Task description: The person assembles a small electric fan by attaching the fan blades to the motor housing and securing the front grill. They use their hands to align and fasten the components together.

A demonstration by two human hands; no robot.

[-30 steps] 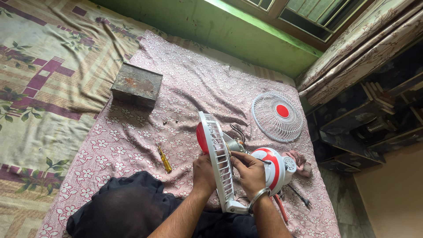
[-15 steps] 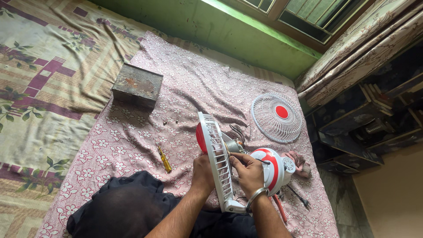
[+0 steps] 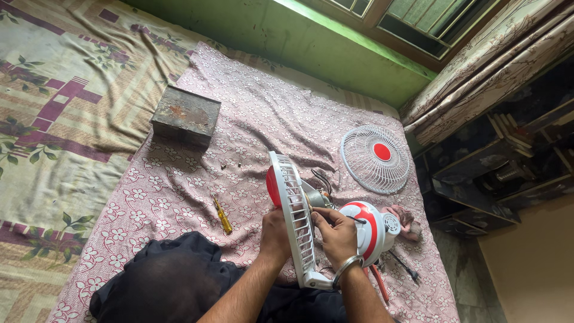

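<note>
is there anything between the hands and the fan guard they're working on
Nothing visible: the left hand grips the white rear guard directly, and the right hand rests behind it near the motor.

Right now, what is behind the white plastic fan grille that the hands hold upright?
Behind the white plastic fan grille show a red blade, the grey motor and black wires. The right hand covers the motor's lower part.

A green wall runs under the window, with patterned curtains beside it and dark shelves below those.
</note>
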